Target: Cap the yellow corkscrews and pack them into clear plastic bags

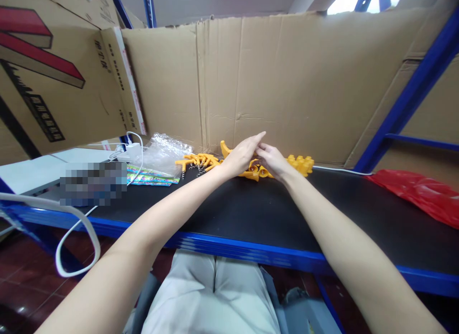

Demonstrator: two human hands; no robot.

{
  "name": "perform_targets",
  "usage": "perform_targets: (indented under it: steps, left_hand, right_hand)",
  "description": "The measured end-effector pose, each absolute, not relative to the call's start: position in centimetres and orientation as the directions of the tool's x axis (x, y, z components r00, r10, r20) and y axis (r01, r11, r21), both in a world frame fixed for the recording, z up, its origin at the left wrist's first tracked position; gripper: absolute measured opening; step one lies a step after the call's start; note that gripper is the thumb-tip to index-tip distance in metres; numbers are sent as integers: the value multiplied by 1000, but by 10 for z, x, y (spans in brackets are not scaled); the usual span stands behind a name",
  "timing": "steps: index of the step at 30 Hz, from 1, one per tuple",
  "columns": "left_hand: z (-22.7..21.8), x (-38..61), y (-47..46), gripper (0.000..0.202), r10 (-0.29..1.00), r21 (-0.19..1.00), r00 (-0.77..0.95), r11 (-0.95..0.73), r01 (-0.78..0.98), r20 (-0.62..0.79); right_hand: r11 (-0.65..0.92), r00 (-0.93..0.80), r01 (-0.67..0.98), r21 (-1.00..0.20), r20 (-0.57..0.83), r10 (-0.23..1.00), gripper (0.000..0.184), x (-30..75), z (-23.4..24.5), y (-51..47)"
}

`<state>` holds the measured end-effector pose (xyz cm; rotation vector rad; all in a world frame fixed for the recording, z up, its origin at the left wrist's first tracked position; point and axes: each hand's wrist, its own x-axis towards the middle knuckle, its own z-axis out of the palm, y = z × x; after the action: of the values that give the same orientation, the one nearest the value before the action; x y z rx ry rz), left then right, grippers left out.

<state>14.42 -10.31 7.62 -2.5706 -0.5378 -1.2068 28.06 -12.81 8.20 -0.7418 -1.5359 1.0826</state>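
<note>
My left hand [243, 155] is over a pile of yellow plastic parts at the back of the black tabletop, its visible fingers stretched out toward the upper right. Close against it, my right hand [273, 160] has its fingers bent inward; whatever they hold is hidden. Below and between the hands lie yellow hollow pieces [255, 170] with round openings. A curved yellow piece [224, 149] sticks up behind my left hand. To the left are several yellow T-shaped corkscrews [183, 163] with metal spirals. Knobbly yellow pieces [301, 164] stand in a cluster right of my right hand.
Clear plastic bags [161, 154] and a colourful printed sheet [152, 176] lie at the left, near a white charger [133, 151] with cables. A red plastic bag [418, 193] rests at the right. A cardboard wall [287, 85] closes the back; a blue rail [251, 248] edges the front.
</note>
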Motion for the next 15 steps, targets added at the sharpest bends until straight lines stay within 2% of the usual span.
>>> perform_targets:
  steps: [3, 7, 11, 15]
  left_hand:
    - [79, 138, -106, 62, 219, -123, 659, -893, 432, 720]
    - [83, 128, -119, 61, 356, -132, 621, -789, 600, 698]
    - [78, 109, -127, 48, 523, -39, 424, -595, 803, 740]
    - [66, 89, -124, 36, 644, 107, 304, -518, 849, 702]
  right_hand:
    - [346, -238, -129, -929, 368, 899, 17, 278, 79, -128]
    - [289, -199, -203, -936, 329, 923, 9, 274, 78, -129]
    - [280, -191, -227, -933, 325, 926, 13, 276, 80, -129]
    - [176, -260, -141, -974, 208, 943, 14, 277, 77, -129]
